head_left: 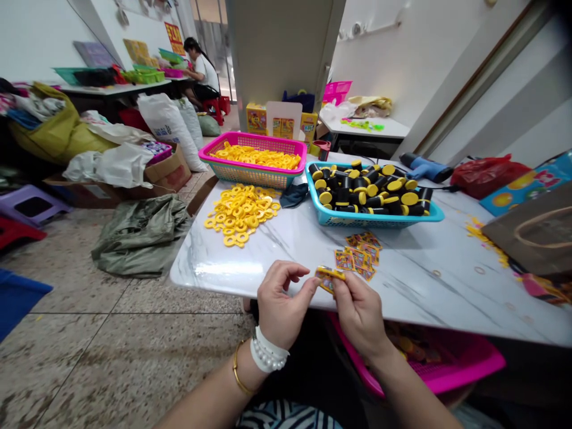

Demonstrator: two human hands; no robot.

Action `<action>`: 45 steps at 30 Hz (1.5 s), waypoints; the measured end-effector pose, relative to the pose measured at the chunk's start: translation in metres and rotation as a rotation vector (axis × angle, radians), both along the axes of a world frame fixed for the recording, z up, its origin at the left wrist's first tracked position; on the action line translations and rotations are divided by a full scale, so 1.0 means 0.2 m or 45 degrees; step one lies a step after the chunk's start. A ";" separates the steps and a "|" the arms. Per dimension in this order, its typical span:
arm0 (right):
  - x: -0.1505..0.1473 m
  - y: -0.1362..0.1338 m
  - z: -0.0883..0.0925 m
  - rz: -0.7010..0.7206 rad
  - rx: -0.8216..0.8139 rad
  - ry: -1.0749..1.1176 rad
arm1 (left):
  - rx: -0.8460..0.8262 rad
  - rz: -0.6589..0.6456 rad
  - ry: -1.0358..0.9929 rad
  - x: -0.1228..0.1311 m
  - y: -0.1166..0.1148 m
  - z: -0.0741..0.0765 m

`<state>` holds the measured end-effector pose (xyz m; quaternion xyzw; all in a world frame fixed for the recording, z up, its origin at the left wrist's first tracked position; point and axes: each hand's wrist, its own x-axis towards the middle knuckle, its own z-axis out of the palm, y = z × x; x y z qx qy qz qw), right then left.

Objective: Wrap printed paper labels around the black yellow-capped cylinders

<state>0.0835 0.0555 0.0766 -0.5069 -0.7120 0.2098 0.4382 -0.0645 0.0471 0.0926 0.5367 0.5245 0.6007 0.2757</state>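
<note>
Both hands, the left hand (281, 304) and the right hand (360, 316), pinch a small printed yellow packet (329, 279) above the near edge of the marble table (429, 280), fingers together and clamped on it. More packets (361, 256) lie just beyond, below a teal basket (375, 219) of black-and-yellow cylinders (370, 187).

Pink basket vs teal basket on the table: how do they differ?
The pink basket holds flat yellow rings, while the teal basket holds black cylinders with yellow ends. The pink basket's load lies low and level; the teal basket's is heaped above its rim. The pink basket sits further left than the teal basket. Both are rectangular plastic mesh baskets on the marble-look table.
</note>
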 end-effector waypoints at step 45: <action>0.01 1.07 0.42 0.185 0.615 -1.198 | -0.813 -0.425 -1.262 -0.13 0.18 0.00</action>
